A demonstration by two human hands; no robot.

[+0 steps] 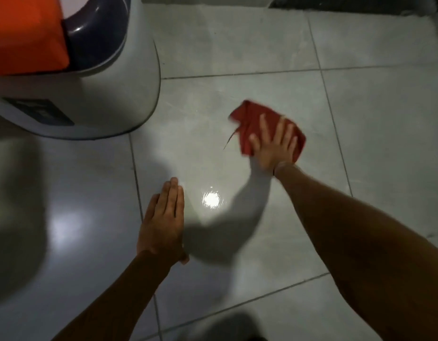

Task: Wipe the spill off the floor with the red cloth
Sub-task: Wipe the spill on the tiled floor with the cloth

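Note:
The red cloth point(249, 119) lies crumpled on the grey tiled floor point(237, 45), slightly blurred. My right hand point(274, 146) presses flat on its near part with fingers spread. My left hand point(163, 217) rests flat on the floor to the lower left, fingers together, holding nothing. Between the two hands the tile shines with a wet-looking sheen and a bright round reflection point(211, 199); the edge of the spill is hard to make out.
A white washing machine point(109, 94) with a dark lid rim stands at the upper left, an orange item point(26, 33) on top of it. A dark mat or threshold point(348, 2) runs along the top edge. Shadows cover the floor at the left and bottom.

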